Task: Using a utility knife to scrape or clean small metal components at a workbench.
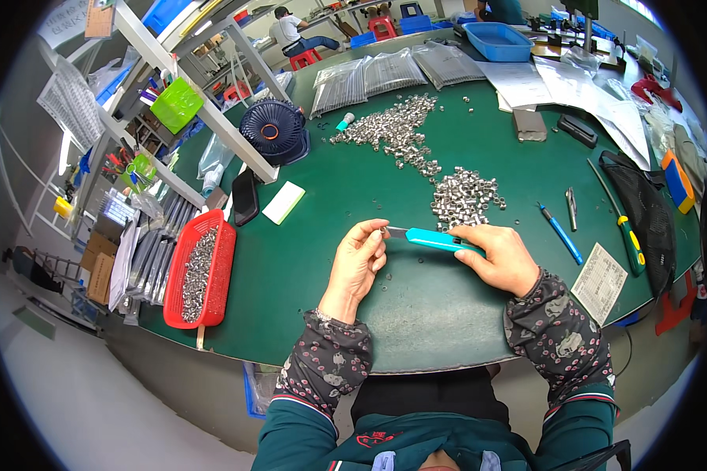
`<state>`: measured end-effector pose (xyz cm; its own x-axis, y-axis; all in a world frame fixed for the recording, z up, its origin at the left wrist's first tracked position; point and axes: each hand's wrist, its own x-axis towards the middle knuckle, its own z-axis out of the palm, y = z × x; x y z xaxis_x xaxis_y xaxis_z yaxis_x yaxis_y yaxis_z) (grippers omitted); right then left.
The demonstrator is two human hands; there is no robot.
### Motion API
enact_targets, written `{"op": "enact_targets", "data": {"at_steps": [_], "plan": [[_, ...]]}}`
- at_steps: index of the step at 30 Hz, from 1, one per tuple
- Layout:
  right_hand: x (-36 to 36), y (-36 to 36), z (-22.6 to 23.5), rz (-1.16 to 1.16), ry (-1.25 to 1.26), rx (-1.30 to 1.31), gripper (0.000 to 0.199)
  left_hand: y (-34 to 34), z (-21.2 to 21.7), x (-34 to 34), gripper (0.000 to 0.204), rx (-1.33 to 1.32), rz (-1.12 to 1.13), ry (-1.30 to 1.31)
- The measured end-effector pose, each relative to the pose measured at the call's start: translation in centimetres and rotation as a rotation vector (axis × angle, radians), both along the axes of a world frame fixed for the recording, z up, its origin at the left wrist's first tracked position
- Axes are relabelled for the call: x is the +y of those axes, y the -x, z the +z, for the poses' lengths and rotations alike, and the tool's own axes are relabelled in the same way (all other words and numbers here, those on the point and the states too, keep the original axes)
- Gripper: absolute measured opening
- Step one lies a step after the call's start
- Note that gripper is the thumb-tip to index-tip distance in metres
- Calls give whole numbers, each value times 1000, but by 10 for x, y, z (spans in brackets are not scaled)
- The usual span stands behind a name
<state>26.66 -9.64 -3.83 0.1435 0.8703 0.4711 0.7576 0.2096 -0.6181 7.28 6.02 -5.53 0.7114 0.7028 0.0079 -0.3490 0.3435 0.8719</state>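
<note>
within right hand [501, 257] grip, knife [432, 239]

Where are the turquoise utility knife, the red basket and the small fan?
turquoise utility knife [434, 239], head view, on its handle.
red basket [226, 245], head view, on its right rim.
small fan [270, 125], head view, on its grille.

Turquoise utility knife [440, 240]: held level above the near-centre of the green bench, blade extended leftward. Small metal ring [382, 229]: pinched at the blade tip. Pile of metal rings [465, 198]: lies just beyond, toward the bench centre.
</note>
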Motion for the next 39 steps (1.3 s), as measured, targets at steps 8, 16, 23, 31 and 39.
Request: {"op": "enact_targets", "data": {"at_steps": [8, 16, 23, 31, 39], "plan": [[-1, 0, 2, 3, 78, 1, 31, 0, -1, 0, 21, 6, -18, 32], [-1, 1, 0, 21, 71, -5, 29, 0, 0, -1, 18, 8, -14, 8], [0, -1, 0, 44, 59, 11, 29, 1, -5, 3, 15, -1, -40, -6], [-2, 3, 4, -20, 65, -72, 28, 0, -3, 0, 17, 35, -12, -52], [-3, 7, 4, -76, 26, -174, 28, -2, -3, -3, 17, 99, 48, -126]]}}
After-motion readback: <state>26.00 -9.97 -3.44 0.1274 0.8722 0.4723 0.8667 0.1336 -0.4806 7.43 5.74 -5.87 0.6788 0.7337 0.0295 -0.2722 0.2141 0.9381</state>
